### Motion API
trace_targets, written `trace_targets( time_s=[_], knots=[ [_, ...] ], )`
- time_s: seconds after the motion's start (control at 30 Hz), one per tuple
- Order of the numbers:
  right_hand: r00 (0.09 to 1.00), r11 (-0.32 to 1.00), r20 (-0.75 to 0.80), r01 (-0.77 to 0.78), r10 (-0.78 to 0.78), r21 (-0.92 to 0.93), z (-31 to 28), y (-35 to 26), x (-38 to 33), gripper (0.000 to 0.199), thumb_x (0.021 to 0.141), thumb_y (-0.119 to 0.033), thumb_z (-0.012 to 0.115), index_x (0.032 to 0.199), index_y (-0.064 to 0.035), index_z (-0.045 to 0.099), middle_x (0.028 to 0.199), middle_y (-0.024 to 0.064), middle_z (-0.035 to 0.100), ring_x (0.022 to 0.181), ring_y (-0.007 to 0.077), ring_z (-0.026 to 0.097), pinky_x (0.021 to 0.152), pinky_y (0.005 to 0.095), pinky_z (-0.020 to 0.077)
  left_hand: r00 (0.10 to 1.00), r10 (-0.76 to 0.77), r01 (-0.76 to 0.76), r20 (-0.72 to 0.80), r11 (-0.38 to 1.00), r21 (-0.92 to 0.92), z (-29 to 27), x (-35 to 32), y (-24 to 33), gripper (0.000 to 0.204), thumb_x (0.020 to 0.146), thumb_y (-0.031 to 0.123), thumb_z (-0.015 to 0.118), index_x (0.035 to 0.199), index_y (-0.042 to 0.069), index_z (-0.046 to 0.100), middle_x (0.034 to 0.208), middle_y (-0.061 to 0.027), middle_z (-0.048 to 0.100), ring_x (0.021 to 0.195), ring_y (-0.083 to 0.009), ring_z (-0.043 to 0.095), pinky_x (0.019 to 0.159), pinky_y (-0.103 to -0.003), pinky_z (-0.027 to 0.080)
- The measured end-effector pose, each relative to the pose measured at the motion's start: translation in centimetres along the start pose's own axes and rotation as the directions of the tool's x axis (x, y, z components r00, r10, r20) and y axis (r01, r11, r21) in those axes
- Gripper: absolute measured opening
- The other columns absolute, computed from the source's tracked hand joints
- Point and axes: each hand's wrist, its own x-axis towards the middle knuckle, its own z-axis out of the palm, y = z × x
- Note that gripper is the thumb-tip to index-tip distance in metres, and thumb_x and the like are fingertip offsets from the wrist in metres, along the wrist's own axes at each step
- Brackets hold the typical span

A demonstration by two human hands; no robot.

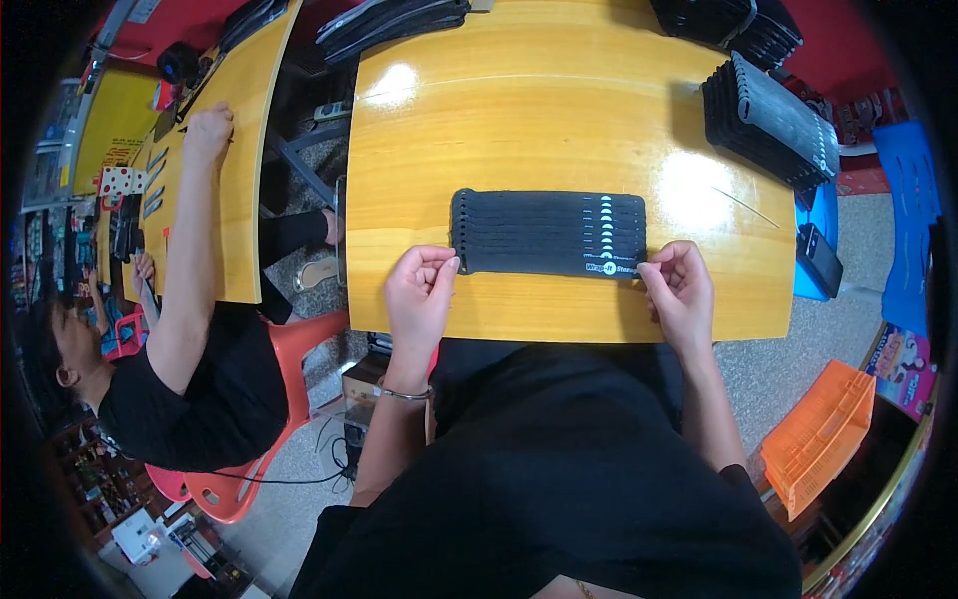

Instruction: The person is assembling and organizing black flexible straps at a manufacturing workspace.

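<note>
row of overlapping black straps (549, 235), lying flat on the yellow wooden table (449, 140); each strap is largely hidden under its neighbor, so only narrow bands, perforated left ends and pale printed marks toward the right are visible. at the row's near left corner, the left hand (421, 290) is closed to a pinch, thumb against forefinger on the strap edge, remaining fingers curled. at the near right corner, the right hand (682, 290) pinches likewise, its fingertips covering the corner itself; how firmly either hand grips cannot be told. beyond the row to the right stands a stack of black straps (773, 120), its underside hidden. farther beyond, a second strap bundle (733, 25) is cut off by the upper edge. right of the row, a thin stick (748, 207) lies beside washed-out glare. well left of the row, a co-worker's hand (210, 130) obscures whatever it may hold.
</note>
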Motion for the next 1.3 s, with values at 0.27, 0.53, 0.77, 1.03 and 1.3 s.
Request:
trace_targets(
  time_s=[0.27, 0.53, 0.77, 1.03, 1.3],
  knots=[
    [1.0, 0.999, -0.01, 0.021, -0.022, -0.027, 0.1, 0.0, 0.1, 0.018, 0.086, -0.001, 0.066, 0.093, -0.0033, 0.049, 0.075, -0.0015, 0.054, 0.063, 0.0031, 0.054, 0.052, 0.016, 0.0425, 1.0, -0.018, 0.018, -0.013, 1.0, 0.013, 0.1, -0.1, 0.4, 0.006, 0.088, -0.003, 0.061, 0.093, -0.001, 0.059, 0.076, 0.0008, 0.059, 0.059, 0.0005, 0.05, 0.05, -0.014, 0.036],
    [0.999, 0.999, -0.029, 0.021, -0.022, -0.034, 0.2, -0.2, 0.1, 0.019, 0.086, -0.002, 0.066, 0.093, -0.0038, 0.049, 0.075, -0.0014, 0.055, 0.061, 0.0026, 0.053, 0.048, 0.0162, 0.0413, 0.999, -0.028, 0.029, -0.023, 0.999, 0.035, 0.3, -0.1, 0.7, 0.006, 0.088, -0.004, 0.061, 0.092, -0.001, 0.059, 0.075, 0.001, 0.059, 0.059, 0.0009, 0.05, 0.049, -0.014, 0.035],
    [0.999, 0.999, -0.037, 0.008, -0.009, -0.032, 0.2, 0.0, 0.2, 0.02, 0.086, -0.001, 0.067, 0.092, -0.0035, 0.049, 0.076, -0.0015, 0.055, 0.064, 0.0026, 0.054, 0.052, 0.0158, 0.0429, 0.998, -0.046, 0.049, -0.043, 0.997, 0.063, 0.5, -0.1, 0.8, 0.005, 0.088, -0.003, 0.061, 0.092, -0.001, 0.059, 0.075, 0.0006, 0.059, 0.058, 0.0003, 0.05, 0.049, -0.014, 0.036],
    [0.999, 0.997, -0.046, 0.023, -0.027, -0.079, 0.2, 0.1, 0.1, 0.021, 0.084, -0.001, 0.07, 0.09, -0.0025, 0.05, 0.076, -0.001, 0.056, 0.064, 0.0034, 0.055, 0.052, 0.0167, 0.0447, 1.0, -0.008, 0.009, -0.008, 0.995, 0.1, 0.2, -0.1, 0.8, 0.006, 0.089, -0.004, 0.06, 0.094, -0.002, 0.058, 0.076, 0.0002, 0.059, 0.059, 0.0002, 0.05, 0.049, -0.015, 0.036],
    [0.996, 0.988, -0.069, 0.038, -0.049, -0.152, 0.5, 0.0, 0.2, 0.022, 0.084, -0.001, 0.07, 0.09, -0.0023, 0.049, 0.073, 0.0004, 0.057, 0.059, 0.0032, 0.055, 0.047, 0.0172, 0.0434, 1.0, 0.003, 0.0, -0.019, 0.991, 0.135, 0.3, 0.0, 0.5, 0.005, 0.089, -0.004, 0.059, 0.094, -0.003, 0.059, 0.076, 0.0, 0.059, 0.061, 0.0002, 0.052, 0.051, -0.014, 0.038]
  ],
)
